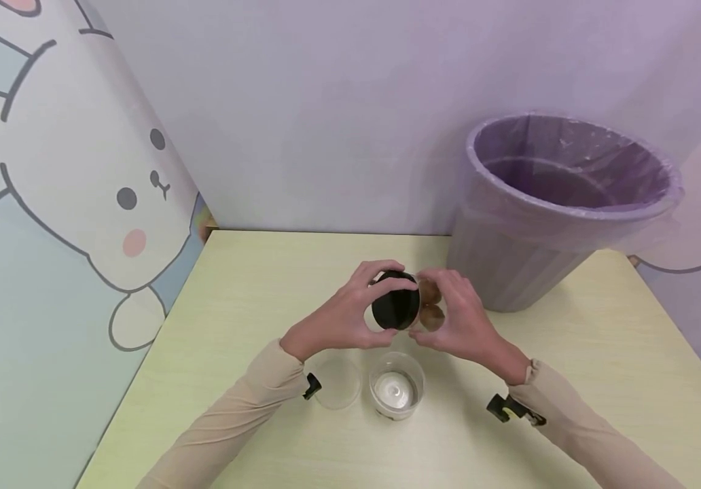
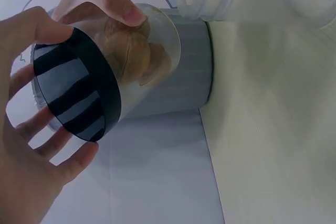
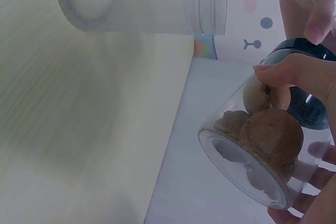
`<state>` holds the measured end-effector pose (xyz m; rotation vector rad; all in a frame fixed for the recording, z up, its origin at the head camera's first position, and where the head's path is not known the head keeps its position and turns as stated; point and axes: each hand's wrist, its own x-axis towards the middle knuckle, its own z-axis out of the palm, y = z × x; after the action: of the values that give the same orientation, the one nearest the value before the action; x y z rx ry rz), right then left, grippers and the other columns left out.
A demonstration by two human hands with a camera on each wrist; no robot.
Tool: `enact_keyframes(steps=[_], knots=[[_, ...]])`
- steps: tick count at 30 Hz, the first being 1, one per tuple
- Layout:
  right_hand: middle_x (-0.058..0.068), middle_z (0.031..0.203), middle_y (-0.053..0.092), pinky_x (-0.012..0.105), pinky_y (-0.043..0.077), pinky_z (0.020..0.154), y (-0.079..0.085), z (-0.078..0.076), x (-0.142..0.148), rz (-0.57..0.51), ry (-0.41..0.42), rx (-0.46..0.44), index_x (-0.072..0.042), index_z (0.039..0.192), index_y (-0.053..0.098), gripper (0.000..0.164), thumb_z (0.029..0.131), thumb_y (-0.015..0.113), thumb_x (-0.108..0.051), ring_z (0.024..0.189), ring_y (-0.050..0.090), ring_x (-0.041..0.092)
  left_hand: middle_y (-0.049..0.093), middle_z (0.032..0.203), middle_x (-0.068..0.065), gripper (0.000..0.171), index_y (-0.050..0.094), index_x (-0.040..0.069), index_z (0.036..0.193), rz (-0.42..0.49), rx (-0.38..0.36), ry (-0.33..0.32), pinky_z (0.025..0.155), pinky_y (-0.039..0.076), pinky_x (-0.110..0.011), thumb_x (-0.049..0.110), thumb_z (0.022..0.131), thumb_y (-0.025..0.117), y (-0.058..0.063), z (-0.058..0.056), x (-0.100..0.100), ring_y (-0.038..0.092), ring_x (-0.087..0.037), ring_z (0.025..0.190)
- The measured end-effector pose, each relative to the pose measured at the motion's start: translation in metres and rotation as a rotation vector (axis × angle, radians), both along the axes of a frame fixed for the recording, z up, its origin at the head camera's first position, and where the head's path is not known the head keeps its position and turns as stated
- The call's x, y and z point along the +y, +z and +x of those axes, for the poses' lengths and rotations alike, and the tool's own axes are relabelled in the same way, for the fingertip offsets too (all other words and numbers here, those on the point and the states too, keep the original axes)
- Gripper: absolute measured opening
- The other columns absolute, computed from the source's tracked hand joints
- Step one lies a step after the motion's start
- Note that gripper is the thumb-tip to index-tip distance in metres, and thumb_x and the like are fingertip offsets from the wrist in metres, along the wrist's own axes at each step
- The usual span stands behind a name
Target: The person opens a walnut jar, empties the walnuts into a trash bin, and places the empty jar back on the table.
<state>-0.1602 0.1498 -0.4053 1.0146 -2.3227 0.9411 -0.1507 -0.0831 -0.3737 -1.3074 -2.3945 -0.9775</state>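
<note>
A clear jar with a black lid is held up above the table, tilted, its lid towards the left. Several brown rounded pieces lie inside it; their exact kind is unclear. My left hand grips the lid, fingers and thumb spread round its rim. The jar's body is gripped by my right hand. Below both hands an open clear container stands upright on the table. Left of it lies a flat, clear round lid. Whether the black lid is loosened cannot be seen.
At the back right of the pale table stands a tall grey bin lined with a clear bag. A plain wall rises behind the table. Panels with cartoon rabbits flank it on both sides.
</note>
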Motion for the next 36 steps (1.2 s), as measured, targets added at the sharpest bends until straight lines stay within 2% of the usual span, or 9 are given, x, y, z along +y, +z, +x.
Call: enact_keyframes(steps=[4, 8, 11, 15, 19, 23, 26, 31, 36], knots=[[0.007, 0.108, 0.058, 0.048, 0.035, 0.083, 0.0017, 0.0008, -0.0008, 0.001, 0.001, 0.023, -0.003, 0.123, 0.052, 0.087, 0.046, 0.09, -0.02, 0.098, 0.049, 0.023, 0.041, 0.13, 0.0, 0.063, 0.051, 0.027, 0.131, 0.018, -0.026, 0.125, 0.084, 0.046, -0.029, 0.037, 0.074, 0.075, -0.0021, 0.0022, 0.0018, 0.04, -0.015, 0.116], [0.007, 0.109, 0.058, 0.046, 0.035, 0.081, 0.003, 0.0013, -0.0016, 0.003, 0.006, 0.038, -0.003, 0.123, 0.052, 0.087, 0.046, 0.09, -0.019, 0.098, 0.049, 0.024, 0.045, 0.121, 0.0, 0.066, 0.052, 0.024, 0.13, 0.043, -0.035, 0.219, 0.073, 0.05, -0.032, 0.046, 0.072, 0.076, -0.0037, 0.0037, 0.0027, 0.05, -0.017, 0.105], [0.006, 0.11, 0.058, 0.046, 0.035, 0.08, 0.0032, 0.0012, -0.002, 0.002, 0.008, 0.044, -0.003, 0.122, 0.052, 0.087, 0.046, 0.09, -0.02, 0.098, 0.049, 0.024, 0.047, 0.118, -0.002, 0.067, 0.052, 0.024, 0.129, 0.044, -0.037, 0.25, 0.069, 0.051, -0.033, 0.048, 0.072, 0.076, -0.0039, 0.004, 0.0033, 0.054, -0.019, 0.101], [0.006, 0.11, 0.058, 0.045, 0.035, 0.081, 0.0026, 0.0008, -0.0019, -0.001, 0.005, 0.044, -0.003, 0.122, 0.052, 0.087, 0.046, 0.09, -0.02, 0.099, 0.049, 0.024, 0.047, 0.12, -0.001, 0.066, 0.05, 0.026, 0.13, 0.028, -0.053, 0.26, 0.072, 0.051, -0.034, 0.05, 0.073, 0.075, -0.0027, 0.0048, 0.0027, 0.053, -0.018, 0.103], [0.006, 0.109, 0.058, 0.046, 0.035, 0.082, 0.0016, 0.0002, -0.0012, -0.003, -0.002, 0.039, -0.004, 0.122, 0.052, 0.087, 0.046, 0.09, -0.02, 0.099, 0.049, 0.023, 0.043, 0.127, 0.002, 0.067, 0.049, 0.026, 0.133, 0.042, -0.087, 0.217, 0.083, 0.049, -0.036, 0.047, 0.075, 0.075, -0.0001, 0.0057, 0.0003, 0.047, -0.015, 0.114], [0.006, 0.11, 0.059, 0.047, 0.035, 0.083, 0.0008, 0.0006, 0.0003, -0.002, -0.013, 0.026, -0.004, 0.123, 0.052, 0.088, 0.046, 0.091, -0.02, 0.101, 0.049, 0.024, 0.038, 0.135, 0.002, 0.064, 0.048, 0.025, 0.134, 0.053, -0.09, 0.113, 0.093, 0.043, -0.034, 0.036, 0.077, 0.075, 0.0027, 0.0064, -0.0019, 0.038, -0.011, 0.124], [0.006, 0.11, 0.059, 0.047, 0.034, 0.082, 0.0003, 0.0011, 0.001, 0.0, -0.018, 0.018, -0.004, 0.123, 0.052, 0.088, 0.046, 0.091, -0.019, 0.101, 0.049, 0.023, 0.036, 0.138, -0.001, 0.061, 0.049, 0.024, 0.133, 0.042, -0.047, 0.034, 0.097, 0.04, -0.032, 0.025, 0.077, 0.073, 0.0041, 0.0063, -0.0026, 0.034, -0.014, 0.128], [0.004, 0.107, 0.059, 0.045, 0.034, 0.081, -0.0001, 0.0008, 0.0013, -0.009, -0.02, 0.01, -0.004, 0.122, 0.052, 0.087, 0.046, 0.091, -0.02, 0.098, 0.049, 0.022, 0.035, 0.142, -0.006, 0.056, 0.054, 0.019, 0.126, 0.015, 0.052, -0.078, 0.103, 0.035, -0.035, 0.009, 0.073, 0.068, 0.0052, 0.005, -0.0012, 0.029, -0.019, 0.132], [0.004, 0.107, 0.059, 0.046, 0.034, 0.081, 0.0005, 0.0002, 0.0013, -0.009, -0.023, 0.003, -0.003, 0.122, 0.052, 0.086, 0.047, 0.091, -0.021, 0.098, 0.048, 0.022, 0.033, 0.144, -0.006, 0.058, 0.056, 0.02, 0.123, -0.019, 0.095, -0.104, 0.105, 0.03, -0.037, 0.004, 0.069, 0.066, 0.0048, 0.0045, 0.0003, 0.027, -0.021, 0.134]])
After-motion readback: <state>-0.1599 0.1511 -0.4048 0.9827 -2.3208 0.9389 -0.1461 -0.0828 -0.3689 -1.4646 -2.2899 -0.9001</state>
